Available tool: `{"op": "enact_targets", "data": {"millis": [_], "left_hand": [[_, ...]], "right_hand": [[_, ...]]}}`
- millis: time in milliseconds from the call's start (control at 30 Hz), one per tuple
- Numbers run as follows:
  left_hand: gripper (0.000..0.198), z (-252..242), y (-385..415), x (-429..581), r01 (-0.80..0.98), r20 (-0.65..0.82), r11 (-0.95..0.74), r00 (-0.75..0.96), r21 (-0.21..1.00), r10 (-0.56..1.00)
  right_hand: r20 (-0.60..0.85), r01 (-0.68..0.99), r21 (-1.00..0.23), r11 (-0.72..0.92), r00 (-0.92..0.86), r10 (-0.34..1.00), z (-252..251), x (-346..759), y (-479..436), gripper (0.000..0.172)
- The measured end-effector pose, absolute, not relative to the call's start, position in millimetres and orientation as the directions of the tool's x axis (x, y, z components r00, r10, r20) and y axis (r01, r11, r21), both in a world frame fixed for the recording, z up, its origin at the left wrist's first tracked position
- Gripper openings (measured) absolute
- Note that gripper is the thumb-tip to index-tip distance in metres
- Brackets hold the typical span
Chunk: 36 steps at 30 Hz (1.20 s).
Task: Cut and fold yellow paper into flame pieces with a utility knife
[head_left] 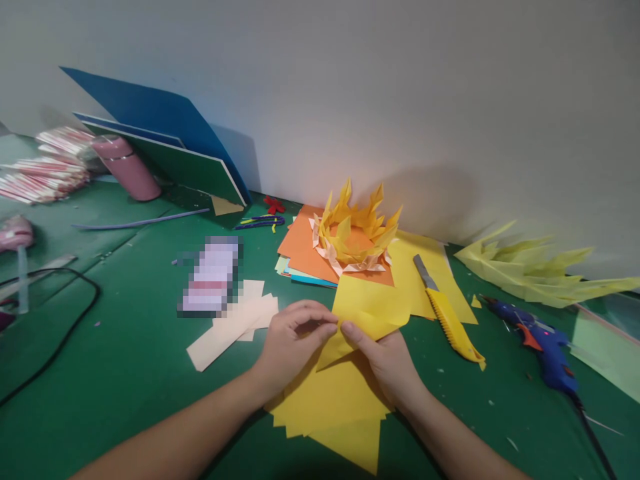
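Note:
Both my hands hold one sheet of yellow paper (367, 300) above the green table, and its lower right part curls up. My left hand (295, 333) pinches the sheet's left edge between thumb and fingertips. My right hand (390, 363) grips the lower right side, thumb on top and fingers hidden beneath. Under my hands lies a fanned stack of yellow paper sheets (325, 400). Just beyond stands a ring of folded yellow and orange paper points (345, 230) with a pale pink folded base, resting on orange paper (303, 237).
A yellow utility knife (447, 323) with its blade out lies right of my hands, near a blue glue gun (547, 350). Pale pink strips (230, 333) and a blurred phone (210, 277) are at left. A pink bottle (127, 168) leans by upright boards (165, 157). Pale yellow folded paper (540, 263) sits right.

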<state>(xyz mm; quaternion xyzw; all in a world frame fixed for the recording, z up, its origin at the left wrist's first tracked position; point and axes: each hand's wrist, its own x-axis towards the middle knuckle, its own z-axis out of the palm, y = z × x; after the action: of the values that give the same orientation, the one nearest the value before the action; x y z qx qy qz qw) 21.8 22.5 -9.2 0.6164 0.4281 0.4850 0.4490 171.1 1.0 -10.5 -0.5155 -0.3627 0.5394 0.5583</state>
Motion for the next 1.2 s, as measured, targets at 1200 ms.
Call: {"op": "enact_targets", "data": {"millis": [1200], "left_hand": [[0.010, -5.1, 26.3, 21.8, 0.102, 0.244, -0.256, 0.116, 0.961, 0.963]], "right_hand": [[-0.170, -0.050, -0.984, -0.174, -0.066, 0.983, -11.9, 174.0, 1.0, 0.030]]}}
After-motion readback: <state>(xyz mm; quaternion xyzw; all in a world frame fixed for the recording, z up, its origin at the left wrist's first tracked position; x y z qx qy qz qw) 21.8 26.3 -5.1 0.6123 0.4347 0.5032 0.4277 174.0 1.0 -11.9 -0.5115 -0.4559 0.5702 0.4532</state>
